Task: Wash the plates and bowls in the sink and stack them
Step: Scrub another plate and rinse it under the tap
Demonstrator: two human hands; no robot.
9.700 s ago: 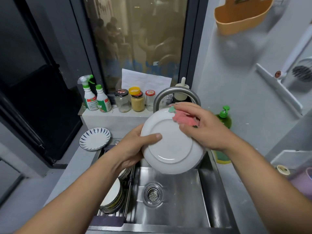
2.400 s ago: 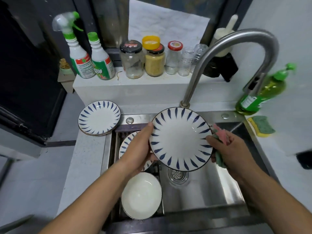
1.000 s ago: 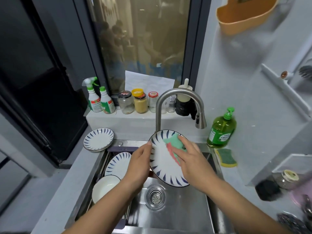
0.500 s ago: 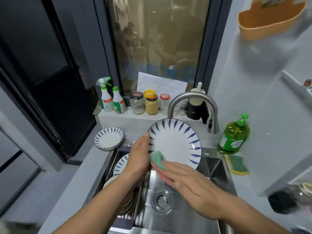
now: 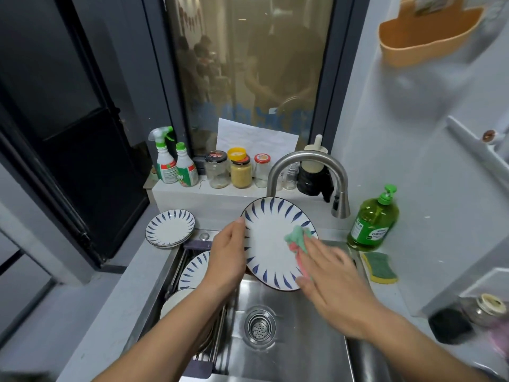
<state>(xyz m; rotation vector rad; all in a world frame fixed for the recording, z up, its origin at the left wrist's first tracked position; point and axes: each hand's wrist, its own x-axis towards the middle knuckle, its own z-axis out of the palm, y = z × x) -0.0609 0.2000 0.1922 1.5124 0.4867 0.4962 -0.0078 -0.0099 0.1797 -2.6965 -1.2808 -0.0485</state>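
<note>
We record the sink [image 5: 292, 351] first; its steel floor shows around the drain. The desk [image 5: 129, 279] to its left carries a stack [image 5: 170, 228] of striped plates, near the sink's far corner. The tap [image 5: 305, 162] arches over the basin, and we can make out no water from it.

The plate [image 5: 268, 244] under inspection is held tilted above the sink, below the tap's arch, with its face towards the camera. The left hand [image 5: 227, 257] grips its left rim. The thumb lies at the edge of the face and the other fingers are hidden behind. The right hand [image 5: 330, 282], blurred, lies flat with near-straight fingers. It presses a cloth [image 5: 297, 238] against the right of the plate's face.

In the sink's left part a second plate [image 5: 194, 268] and a white bowl [image 5: 173, 301] rest on a rack [image 5: 220, 321], partly under the left forearm.

Our assessment is that the plate is stiff glazed ware of moderate weight. It is brittle, and likely slick once wet or soapy. A drop onto the steel below could chip it. We advise a rim hold, with the thumb on the face and the fingers spread behind. For stacking, take opposite rims in both hands and lower it flat.
</note>
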